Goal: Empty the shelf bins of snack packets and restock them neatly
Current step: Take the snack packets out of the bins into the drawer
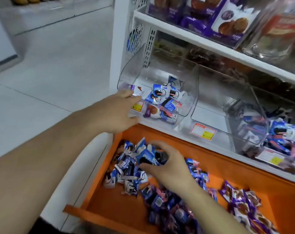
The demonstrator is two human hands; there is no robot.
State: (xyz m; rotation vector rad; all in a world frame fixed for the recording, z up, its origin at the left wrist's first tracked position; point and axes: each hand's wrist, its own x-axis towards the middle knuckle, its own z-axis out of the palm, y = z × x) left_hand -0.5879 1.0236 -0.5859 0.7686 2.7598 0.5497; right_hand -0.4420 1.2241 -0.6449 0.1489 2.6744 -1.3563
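our right hand (165, 163) grips a bunch of blue snack packets (147, 155) in the orange drawer (211, 159) at lower centre; they look light, crinkly and slippery, best pinched by the body. our left hand (117, 109) pinches a packet at the clear bin (157, 92) above, on white shelving over pale floor.
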